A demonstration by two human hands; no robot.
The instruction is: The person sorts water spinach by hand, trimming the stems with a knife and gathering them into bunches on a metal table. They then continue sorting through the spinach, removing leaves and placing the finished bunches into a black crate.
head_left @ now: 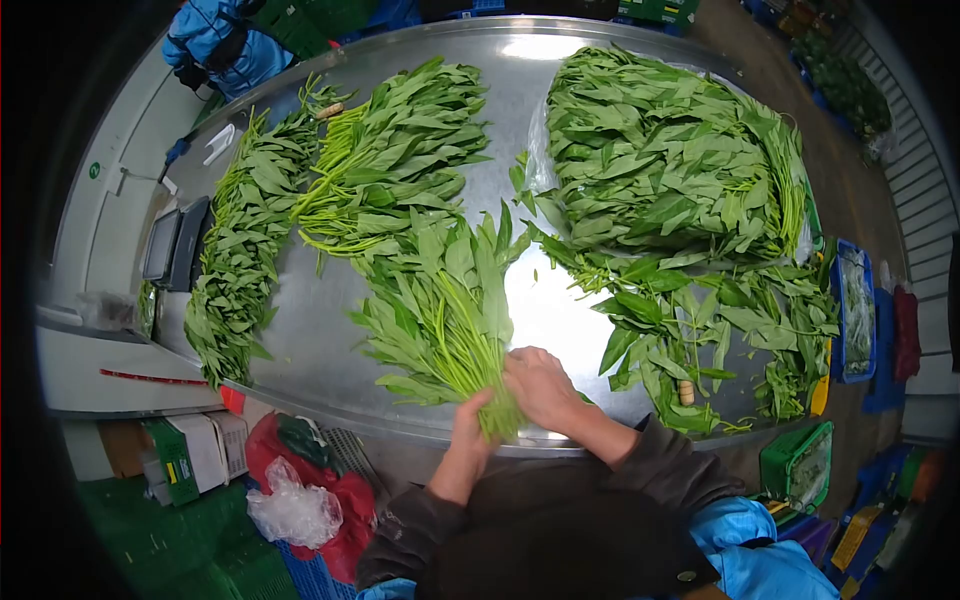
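A bunch of water spinach lies at the table's near edge, leaves pointing away from me and stem ends toward me. My left hand is closed around the stems low on their left side. From the right, my right hand presses its curled fingers against the same stems, and some of its fingertips are hidden. The stem ends look slightly blurred. Just beyond lies a pile of water spinach, its stems toward the left. A wooden handle pokes out of loose greens to the right.
A large stack of greens rests on plastic at the back right of the metal table. Another row of greens runs along the left, beside a scale-like device. Another person stands far left. Crates stand around.
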